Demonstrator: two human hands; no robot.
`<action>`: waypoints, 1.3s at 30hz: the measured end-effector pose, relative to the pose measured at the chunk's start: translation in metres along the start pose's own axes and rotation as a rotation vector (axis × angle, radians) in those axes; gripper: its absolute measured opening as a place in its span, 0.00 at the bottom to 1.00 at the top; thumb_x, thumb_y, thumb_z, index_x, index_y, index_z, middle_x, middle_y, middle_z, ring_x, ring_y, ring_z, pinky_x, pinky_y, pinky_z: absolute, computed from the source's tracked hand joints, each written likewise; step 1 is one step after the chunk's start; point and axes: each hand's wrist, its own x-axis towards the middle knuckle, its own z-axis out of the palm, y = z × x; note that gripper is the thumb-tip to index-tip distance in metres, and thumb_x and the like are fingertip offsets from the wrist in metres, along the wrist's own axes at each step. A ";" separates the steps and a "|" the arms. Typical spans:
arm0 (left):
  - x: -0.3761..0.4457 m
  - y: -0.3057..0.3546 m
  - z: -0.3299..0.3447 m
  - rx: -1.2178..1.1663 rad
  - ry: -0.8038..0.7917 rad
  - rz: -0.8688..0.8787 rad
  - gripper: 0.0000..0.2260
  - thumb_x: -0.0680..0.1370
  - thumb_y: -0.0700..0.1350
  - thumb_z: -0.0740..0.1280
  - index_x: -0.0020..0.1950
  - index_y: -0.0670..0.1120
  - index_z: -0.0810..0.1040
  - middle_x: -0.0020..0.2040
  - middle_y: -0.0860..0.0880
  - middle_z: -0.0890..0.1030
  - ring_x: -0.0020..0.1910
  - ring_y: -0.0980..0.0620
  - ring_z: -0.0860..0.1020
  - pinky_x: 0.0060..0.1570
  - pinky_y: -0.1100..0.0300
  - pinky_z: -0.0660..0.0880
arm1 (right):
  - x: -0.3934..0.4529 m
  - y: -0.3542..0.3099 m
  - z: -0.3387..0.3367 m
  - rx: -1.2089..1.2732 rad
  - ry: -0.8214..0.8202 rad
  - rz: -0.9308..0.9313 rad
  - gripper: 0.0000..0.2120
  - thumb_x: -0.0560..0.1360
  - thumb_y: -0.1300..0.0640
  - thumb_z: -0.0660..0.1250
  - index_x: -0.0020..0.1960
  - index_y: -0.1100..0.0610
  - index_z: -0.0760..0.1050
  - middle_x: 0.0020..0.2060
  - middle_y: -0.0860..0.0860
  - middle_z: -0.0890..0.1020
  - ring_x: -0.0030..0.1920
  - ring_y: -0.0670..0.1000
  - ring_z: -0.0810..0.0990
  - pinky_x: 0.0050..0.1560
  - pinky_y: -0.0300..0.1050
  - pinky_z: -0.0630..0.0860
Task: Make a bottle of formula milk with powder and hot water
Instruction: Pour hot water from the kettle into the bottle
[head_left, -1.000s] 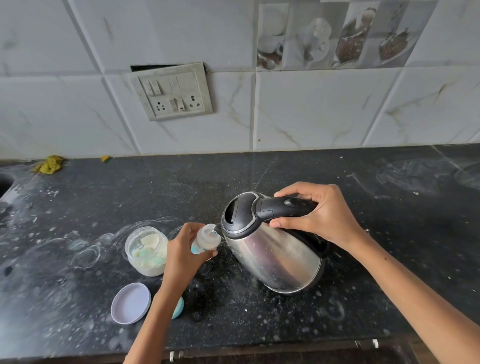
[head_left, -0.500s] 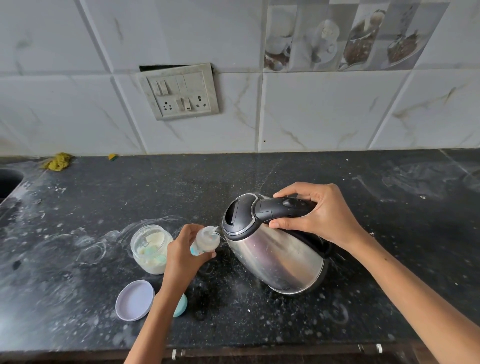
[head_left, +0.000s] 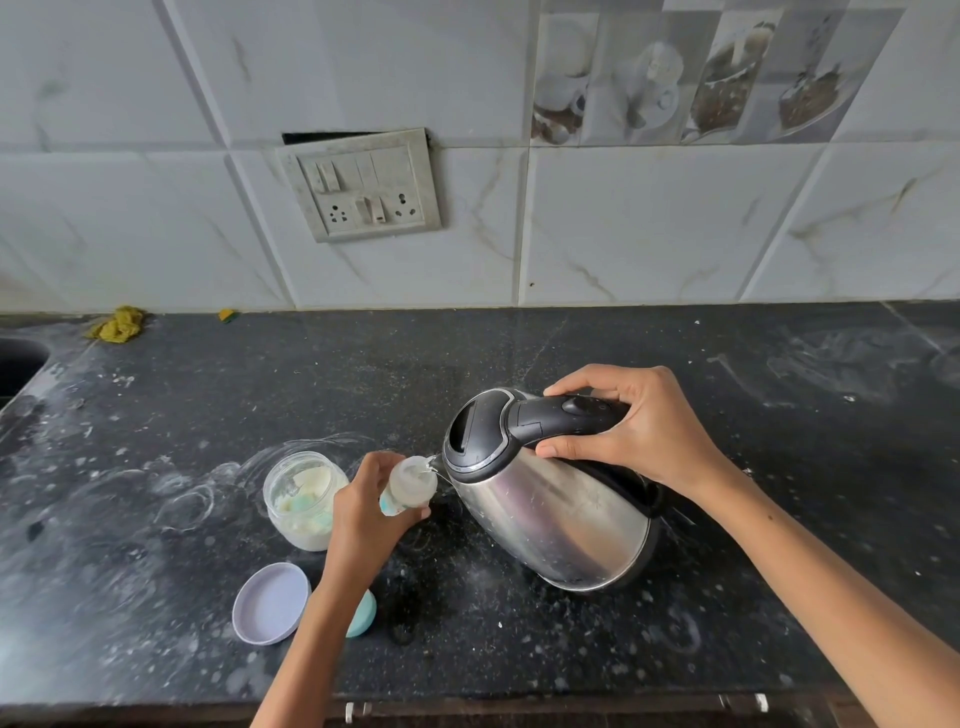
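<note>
My right hand (head_left: 644, 426) grips the black handle of a steel kettle (head_left: 550, 509), which is tilted to the left with its spout at the mouth of a small clear baby bottle (head_left: 410, 483). A thin stream of water runs from spout to bottle. My left hand (head_left: 363, 514) holds the bottle slightly tilted above the black counter (head_left: 571, 343). Just left of that hand stands an open jar of white powder (head_left: 301, 499) with a pale green scoop inside. Its lilac lid (head_left: 270, 603) lies upside down nearer me. A teal cap (head_left: 362, 616) shows partly under my left forearm.
A white switch and socket plate (head_left: 363, 184) is on the tiled wall behind. A yellow rag (head_left: 118, 323) and a small yellow scrap (head_left: 227, 315) lie at the counter's back left, beside a sink edge (head_left: 21, 364). The counter's front edge runs just below my forearms.
The view has shifted slightly, so everything sits a little to the right. The kettle stays tilted at the bottle, and both hands keep their grips.
</note>
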 end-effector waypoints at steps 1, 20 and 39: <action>0.000 0.000 0.000 0.002 0.002 0.000 0.26 0.62 0.39 0.81 0.52 0.51 0.72 0.49 0.57 0.81 0.51 0.53 0.80 0.51 0.56 0.77 | 0.000 0.000 0.000 -0.002 0.000 0.001 0.20 0.59 0.53 0.84 0.49 0.53 0.85 0.42 0.42 0.87 0.44 0.40 0.85 0.51 0.37 0.79; 0.002 -0.001 -0.001 0.047 0.027 0.020 0.26 0.63 0.40 0.80 0.55 0.47 0.72 0.50 0.53 0.81 0.51 0.51 0.80 0.51 0.54 0.78 | 0.007 -0.003 0.004 -0.023 -0.023 0.024 0.20 0.59 0.50 0.83 0.49 0.50 0.85 0.42 0.42 0.87 0.45 0.40 0.84 0.53 0.38 0.78; 0.002 -0.004 -0.001 0.063 0.030 0.054 0.26 0.62 0.41 0.81 0.54 0.46 0.72 0.49 0.55 0.79 0.49 0.52 0.79 0.48 0.56 0.77 | 0.011 -0.005 0.008 -0.042 -0.033 0.020 0.21 0.59 0.48 0.83 0.49 0.50 0.85 0.42 0.43 0.87 0.46 0.41 0.85 0.55 0.44 0.79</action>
